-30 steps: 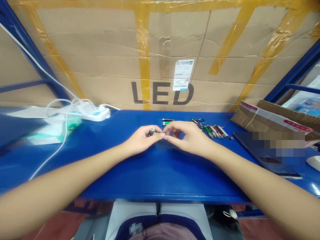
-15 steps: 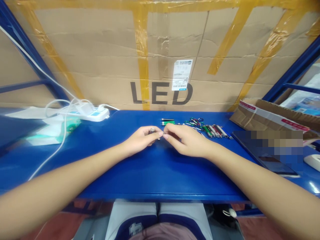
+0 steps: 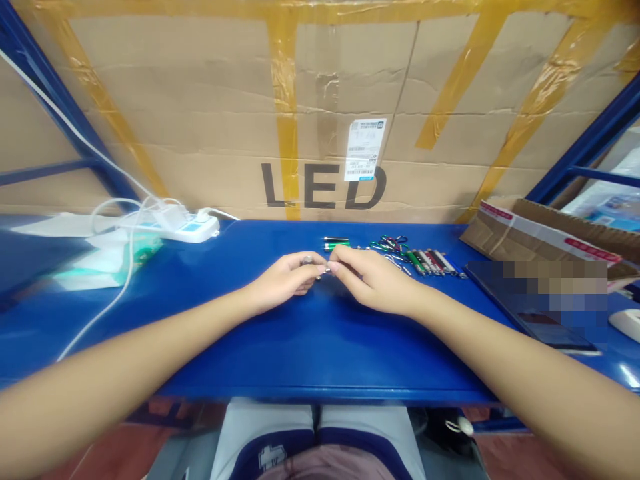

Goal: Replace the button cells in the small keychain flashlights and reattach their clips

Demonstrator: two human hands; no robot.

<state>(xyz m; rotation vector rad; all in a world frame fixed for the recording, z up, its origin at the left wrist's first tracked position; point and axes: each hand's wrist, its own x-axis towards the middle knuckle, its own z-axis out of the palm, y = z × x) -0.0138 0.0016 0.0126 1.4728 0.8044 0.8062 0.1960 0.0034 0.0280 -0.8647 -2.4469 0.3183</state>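
Note:
My left hand point(image 3: 283, 283) is closed above the blue table, with a small silver cylindrical metal part point(image 3: 308, 259) showing over its curled fingers. My right hand point(image 3: 375, 280) meets it fingertip to fingertip, its thumb and forefinger pinched. A tiny shiny metal piece point(image 3: 328, 269) shows between the two hands' fingertips; its exact kind is too small to tell. Just behind the hands lie a green tube point(image 3: 336, 247) and a black tube point(image 3: 336, 239). Small colored carabiners point(image 3: 393, 243) and a row of several short colored metal tubes point(image 3: 433, 263) lie beyond my right hand.
A white power strip point(image 3: 185, 228) with plugs and cables sits at the left, beside a white-and-green packet point(image 3: 107, 263). An open cardboard box point(image 3: 545, 233), a dark flat device point(image 3: 500, 300) and a white object point(image 3: 627, 325) are at the right. A large carton point(image 3: 200, 120) stands behind.
The hands stay almost in place. The fingertips have shifted slightly, and a little more of the shiny piece between them shows.

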